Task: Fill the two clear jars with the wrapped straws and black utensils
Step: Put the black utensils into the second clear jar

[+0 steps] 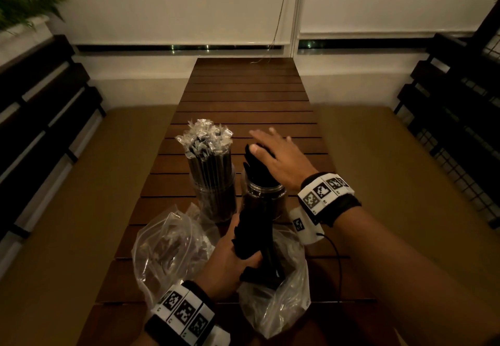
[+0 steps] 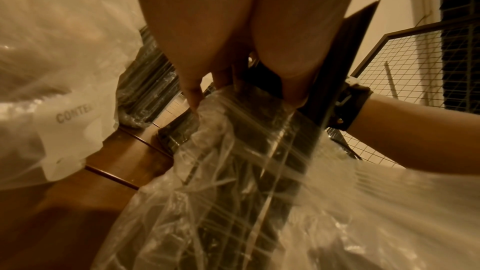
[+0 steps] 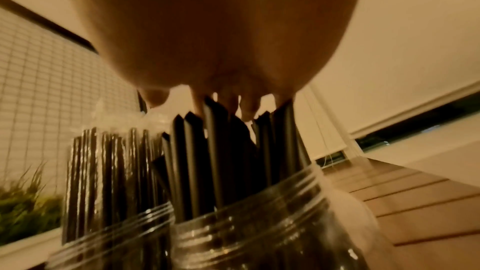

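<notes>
Head view: right hand (image 1: pixel 280 157) flat, fingers straight, palm resting on tops of black plastic utensils standing in right clear jar (image 1: pixel 263 199). Left hand (image 1: pixel 235 253) grips a bundle of black utensils (image 1: pixel 259 240) over clear plastic bag (image 1: pixel 276 302). Wrapped straws (image 1: pixel 207 153) fill left clear jar (image 1: pixel 216 202) on slatted wooden tabletop (image 1: pixel 243 96).

The brown slatted wooden desk (image 1: pixel 243 96) looks smooth, faintly sheened. Two clear ribbed plastic jars (image 3: pixel 249 231) gleam glossy. Matt black plastic utensils (image 3: pixel 215 151); straws in crinkled shiny film (image 1: pixel 204 134); thin glossy transparent bags (image 1: pixel 165 248).
</notes>
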A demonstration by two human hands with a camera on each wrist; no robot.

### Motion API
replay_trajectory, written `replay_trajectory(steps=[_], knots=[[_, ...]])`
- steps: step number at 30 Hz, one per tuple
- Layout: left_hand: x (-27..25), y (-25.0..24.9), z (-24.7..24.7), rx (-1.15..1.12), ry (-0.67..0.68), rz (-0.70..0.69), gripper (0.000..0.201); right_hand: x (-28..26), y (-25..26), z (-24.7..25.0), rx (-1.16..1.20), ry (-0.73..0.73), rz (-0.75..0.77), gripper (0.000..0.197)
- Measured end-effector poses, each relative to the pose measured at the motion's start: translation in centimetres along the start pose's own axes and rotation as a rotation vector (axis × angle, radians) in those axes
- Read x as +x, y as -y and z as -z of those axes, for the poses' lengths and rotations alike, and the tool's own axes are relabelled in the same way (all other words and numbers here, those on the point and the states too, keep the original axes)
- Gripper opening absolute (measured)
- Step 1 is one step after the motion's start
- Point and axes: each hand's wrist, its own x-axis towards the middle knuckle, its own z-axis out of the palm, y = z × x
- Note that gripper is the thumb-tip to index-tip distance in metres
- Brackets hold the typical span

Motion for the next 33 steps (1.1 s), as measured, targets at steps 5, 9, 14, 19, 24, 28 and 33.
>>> replay_trajectory(steps=[5,9,14,19,24,28,33], knots=[[0.0,-0.2,0.2,0.039,0.043,-0.051,0.045,-7.2,0.1,1.9,0.315,-0.149,-0.088,0.063],[-0.3,-1.2,0.1,0.097,0.053,-0.088,0.047,-14.3,-0.5,-1.8,0.232,0.329,-0.146,0.133],[-0.7,-2.3,-0.8,0.107,0.031,-0.107,0.048,-15.3,-1.3,-7.0,0.237,0.269,-0.148,0.148],[-0.9,-1.7,-0.9,-0.011,0.027,-0.034,0.057,-14.2,-1.1,-8.3,0.379,0.124,-0.085,0.131],[-0.8,-1.5,-0.5,-0.012,-0.002,-0.045,0.056,-14.2,-1.6,-7.7,0.559,0.065,-0.099,0.113],[-1.0,-2.1,-0.4,0.025,0.057,-0.061,0.067,-14.4,-1.2,-7.3,0.584,0.016,-0.121,0.077],[-1.0,-2.0,-1.1,0.098,0.128,-0.053,0.088,-14.2,-0.1,-7.4,0.624,-0.015,-0.085,0.059]])
